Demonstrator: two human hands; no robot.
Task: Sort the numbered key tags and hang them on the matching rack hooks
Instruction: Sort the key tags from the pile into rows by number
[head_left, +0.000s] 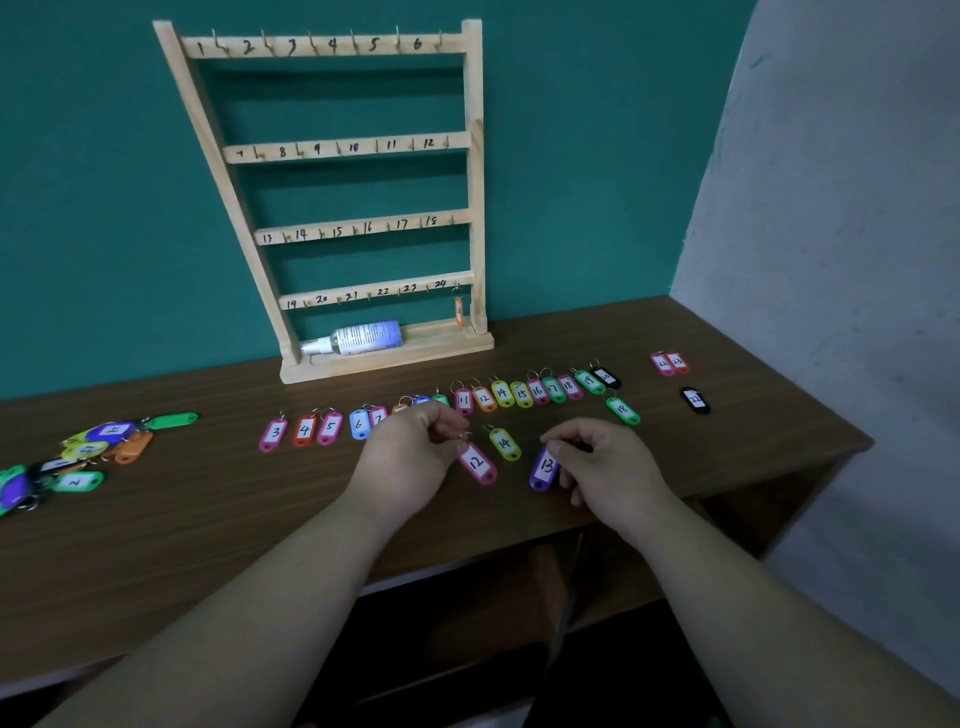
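Observation:
A wooden rack (470, 171) with four rows of hooks numbered 1 to 24 stands against the teal wall. One orange tag (458, 312) hangs at hook 24. A row of coloured numbered tags (522, 394) lies on the brown table (208, 519) in front of it. My left hand (410, 457) pinches the ring of a pink tag 12 (478, 463). My right hand (602, 467) pinches the top of a purple tag 13 (543, 470). A yellow tag 14 (505, 444) lies between my hands.
An unsorted heap of tags (78, 457) sits at the table's left. A spray bottle (358, 338) lies on the rack's base. Tags 22 and 23 (670, 362) and a black tag (695, 400) lie far right, near the grey wall (831, 260).

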